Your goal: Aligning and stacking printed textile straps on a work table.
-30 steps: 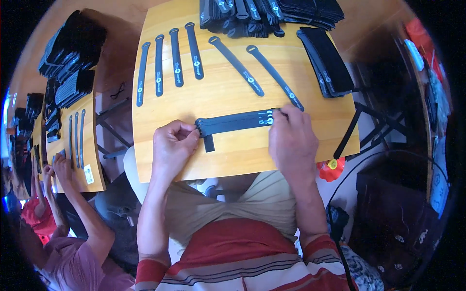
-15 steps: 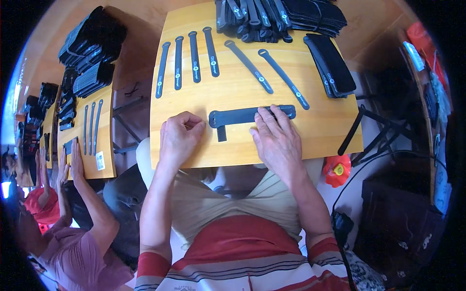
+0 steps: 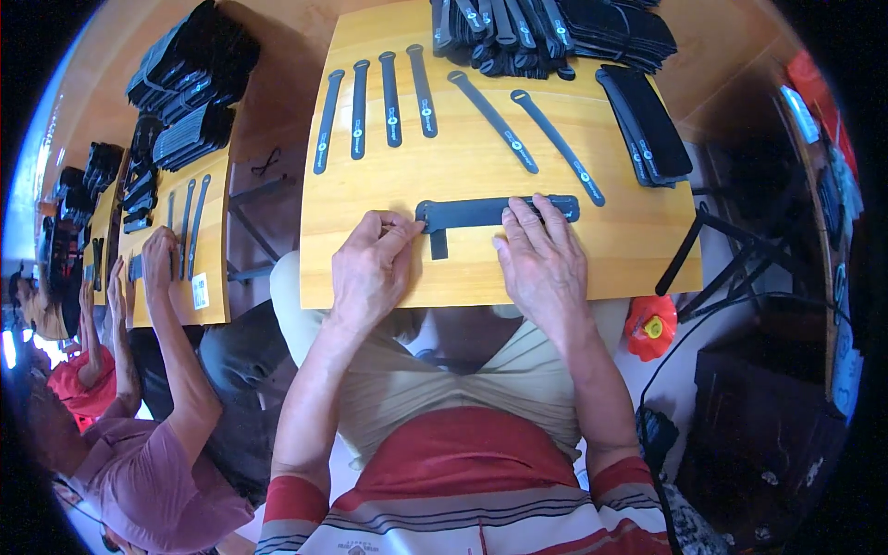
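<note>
Head: dark straps [image 3: 472, 215] (flat) partly beneath right grip [image 3: 546, 266].

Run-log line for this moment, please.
left hand: at left end of black strap bundle; right hand: flat across its right part; short strip: below left end; loose straps: beyond

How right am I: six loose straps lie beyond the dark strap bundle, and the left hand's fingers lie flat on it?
Not quite: in the head view, the right hand rests its fingers flat on the dark strap bundle; the left hand is at its left end. Six loose straps lie beyond.
</note>
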Demonstrator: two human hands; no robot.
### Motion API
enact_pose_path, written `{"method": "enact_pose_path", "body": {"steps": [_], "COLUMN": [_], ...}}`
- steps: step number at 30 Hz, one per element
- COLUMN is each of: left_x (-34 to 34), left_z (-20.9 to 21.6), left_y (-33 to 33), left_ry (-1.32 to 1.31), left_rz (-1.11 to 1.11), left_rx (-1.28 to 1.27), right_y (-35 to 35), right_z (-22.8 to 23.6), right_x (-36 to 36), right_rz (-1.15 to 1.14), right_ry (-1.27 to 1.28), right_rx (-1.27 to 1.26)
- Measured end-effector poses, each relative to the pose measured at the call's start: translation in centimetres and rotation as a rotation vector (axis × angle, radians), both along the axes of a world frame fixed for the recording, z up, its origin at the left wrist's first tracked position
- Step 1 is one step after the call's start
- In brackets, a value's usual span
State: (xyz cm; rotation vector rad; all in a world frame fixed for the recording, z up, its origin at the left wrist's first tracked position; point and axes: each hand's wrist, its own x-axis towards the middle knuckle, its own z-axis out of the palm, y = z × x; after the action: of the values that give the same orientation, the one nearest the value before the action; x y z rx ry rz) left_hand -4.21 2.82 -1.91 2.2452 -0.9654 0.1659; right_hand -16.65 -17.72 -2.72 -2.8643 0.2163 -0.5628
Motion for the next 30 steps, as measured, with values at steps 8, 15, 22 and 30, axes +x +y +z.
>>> {"method": "enact_pose_path", "body": {"steps": [8, 15, 22, 30], "left_x": [0.1, -1.8, -1.9, -0.1], "left_z": [0.4, 1.4, 1.0, 1.1], "left_y": [-0.2, -2.6, -2.2, 1.0], "left_ry": [-0.179, -0.256, -0.183, -0.115], "left_rz": [-0.098, -0.207, -0.364, -0.344], "left_rx": [0.124, 0.236, 0.508, 0.520], "right_y": [-0.1, -0.2, -0.4, -0.4], "right_z": [0.2, -0.1, -0.3, -1.0], "right_x": [0.0, -0.1, -0.3, -0.8], "right_rz": [-0.003, 0.011, 0.003, -0.011], "right_ry": [0.005, -0.012, -0.042, 0.008], "right_rx": [0.011, 0.007, 0.053, 0.044]}}
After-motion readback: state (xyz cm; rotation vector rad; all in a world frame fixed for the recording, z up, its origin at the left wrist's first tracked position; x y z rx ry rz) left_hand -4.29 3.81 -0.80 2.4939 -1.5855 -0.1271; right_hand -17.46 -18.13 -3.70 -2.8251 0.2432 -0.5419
